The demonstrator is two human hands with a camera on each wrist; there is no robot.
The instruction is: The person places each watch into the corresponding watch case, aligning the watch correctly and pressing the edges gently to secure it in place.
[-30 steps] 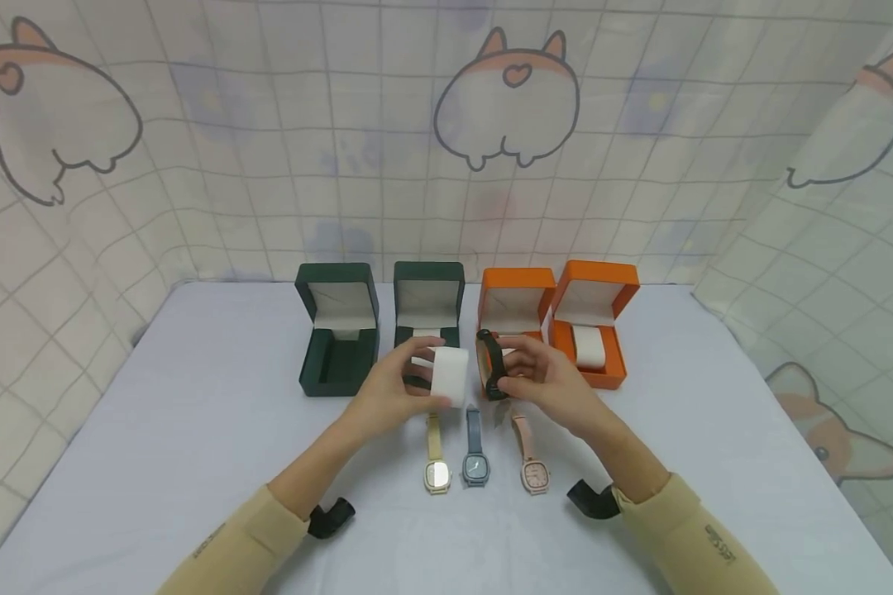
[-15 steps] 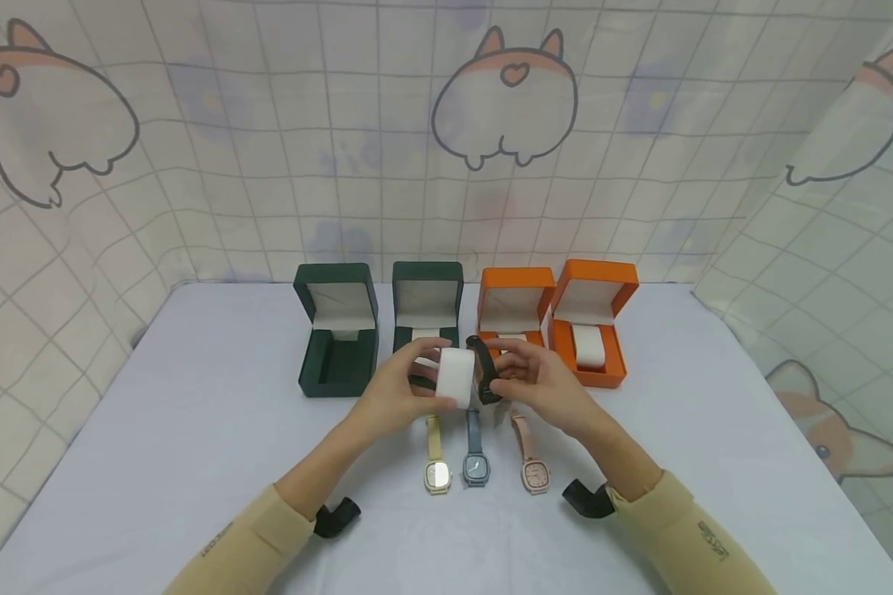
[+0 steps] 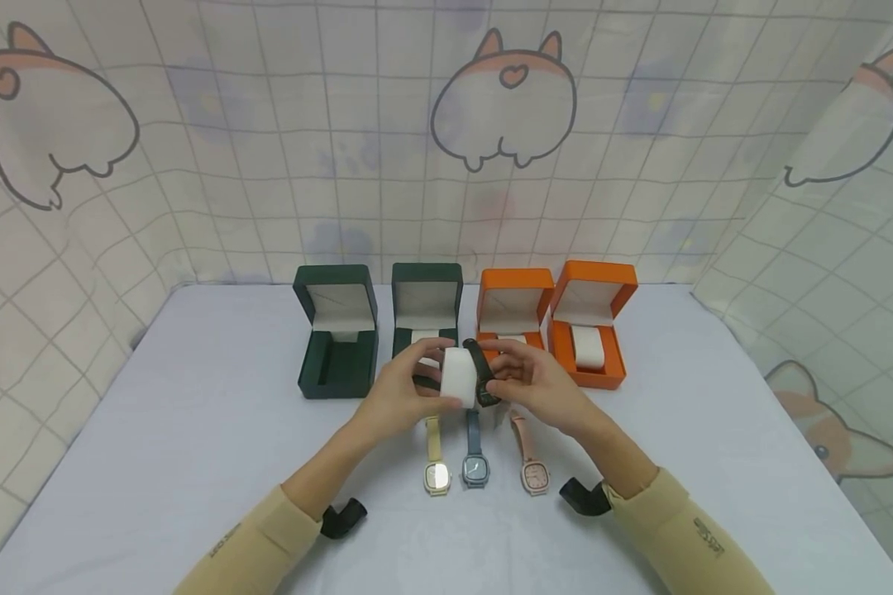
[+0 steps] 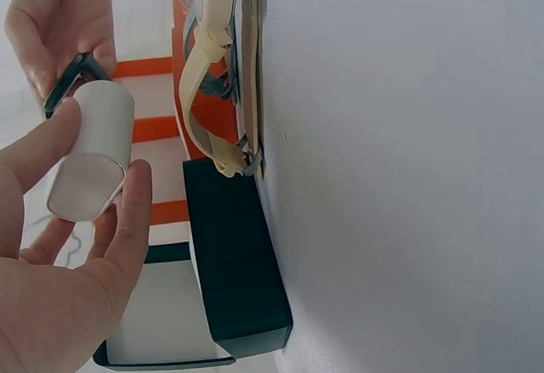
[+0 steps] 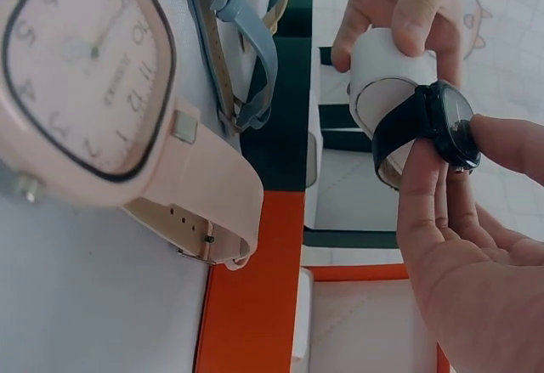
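My left hand (image 3: 402, 387) grips a white watch cushion (image 3: 459, 378) between thumb and fingers. In my right hand (image 3: 542, 384) is a black watch (image 5: 455, 127), its case pinched between thumb and fingers. The watch's strap is closed into a loop, and the loop stands right at the cushion's end, overlapping it in the right wrist view. Both hands are raised over the table in front of the boxes. Below them lie a yellow watch (image 3: 437, 475), a blue watch (image 3: 475, 469) and a pink watch (image 3: 535, 475), side by side.
Along the back stand two dark green boxes, the left one (image 3: 335, 387) showing a bare recess and the other (image 3: 427, 271) a white cushion. Two orange boxes, one in the middle (image 3: 517, 279) and one at the right (image 3: 599, 271), also hold white cushions. All lids are raised.
The left hand has shifted right with the cushion. The right hand has brought the black watch leftward and tilted it, so the gap between watch and cushion has closed up.
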